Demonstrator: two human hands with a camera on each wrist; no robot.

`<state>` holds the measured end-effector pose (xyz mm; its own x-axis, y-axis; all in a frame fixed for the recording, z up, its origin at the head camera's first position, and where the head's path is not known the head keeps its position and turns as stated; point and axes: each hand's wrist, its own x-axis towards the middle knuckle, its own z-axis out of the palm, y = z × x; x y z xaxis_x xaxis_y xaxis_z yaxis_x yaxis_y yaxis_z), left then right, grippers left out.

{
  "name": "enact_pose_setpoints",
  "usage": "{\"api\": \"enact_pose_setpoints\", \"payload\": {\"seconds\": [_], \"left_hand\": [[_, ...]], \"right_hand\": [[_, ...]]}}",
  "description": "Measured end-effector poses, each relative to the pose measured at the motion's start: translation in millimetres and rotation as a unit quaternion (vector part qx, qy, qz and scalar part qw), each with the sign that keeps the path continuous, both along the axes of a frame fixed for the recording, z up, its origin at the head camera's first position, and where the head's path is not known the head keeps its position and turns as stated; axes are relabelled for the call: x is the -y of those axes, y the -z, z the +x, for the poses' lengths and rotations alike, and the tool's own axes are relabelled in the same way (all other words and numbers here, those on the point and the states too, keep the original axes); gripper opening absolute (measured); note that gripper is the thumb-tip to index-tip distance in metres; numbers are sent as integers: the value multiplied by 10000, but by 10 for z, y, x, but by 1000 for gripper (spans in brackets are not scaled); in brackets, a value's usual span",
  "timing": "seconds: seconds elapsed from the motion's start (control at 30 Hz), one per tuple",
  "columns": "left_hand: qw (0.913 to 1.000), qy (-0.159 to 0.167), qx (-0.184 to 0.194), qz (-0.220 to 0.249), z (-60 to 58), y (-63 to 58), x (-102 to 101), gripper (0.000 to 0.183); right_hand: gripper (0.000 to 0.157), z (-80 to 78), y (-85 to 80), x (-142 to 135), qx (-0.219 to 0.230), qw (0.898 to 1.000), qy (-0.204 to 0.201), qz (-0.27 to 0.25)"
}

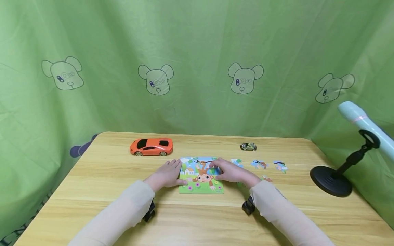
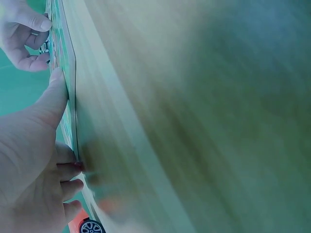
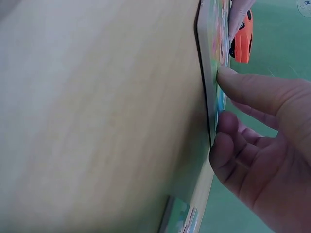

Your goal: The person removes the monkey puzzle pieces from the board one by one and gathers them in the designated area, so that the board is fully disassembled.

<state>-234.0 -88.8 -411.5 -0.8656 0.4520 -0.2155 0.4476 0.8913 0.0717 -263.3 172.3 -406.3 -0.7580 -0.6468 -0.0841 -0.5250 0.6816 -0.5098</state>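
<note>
A flat jigsaw puzzle (image 1: 201,186) with a monkey picture lies on the table between both hands. My left hand (image 1: 167,174) rests at its left edge, fingers stretched along the side, thumb on the picture's lower left. Over the puzzle's right side is my right hand (image 1: 229,171), thumb and index finger spread apart and touching the picture. Its other fingers bend in beside the board edge in the right wrist view. Loose puzzle pieces (image 1: 260,164) lie to the right, some partly hidden behind the right hand and forearm.
An orange toy car (image 1: 151,147) stands at the back left, and a small toy car (image 1: 248,147) at the back right. A light blue microphone (image 1: 366,124) leans on a black round-based stand (image 1: 330,181) at the right. A green curtain (image 1: 197,112) hangs behind the wooden table (image 1: 197,222).
</note>
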Motion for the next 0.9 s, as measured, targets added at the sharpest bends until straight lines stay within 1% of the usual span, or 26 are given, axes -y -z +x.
{"api": "enact_pose_setpoints", "payload": {"seconds": [0.13,0.23,0.4,0.53,0.67,0.77,0.9], "left_hand": [[10000,-9,-1,6,2,-4,-1,88],[10000,-10,-9,2,-2,2,-1,88],[10000,-1,-21,5,-9,13,5,88],[10000,-27,17,10,-10,12,6,88],[10000,-31,26,1,-5,4,6,89],[10000,-17,29,8,-9,4,5,89],[10000,-22,66,25,-13,10,2,88]], "right_hand": [[41,13,-11,9,56,9999,99,-61],[41,11,-5,13,91,9998,127,-102],[32,15,6,16,39,9996,150,-226],[25,14,15,16,-101,9993,83,-339],[19,18,18,23,-68,9994,113,-307],[11,29,6,23,-12,9997,135,-207],[5,33,-4,3,-5,9999,20,-121]]}}
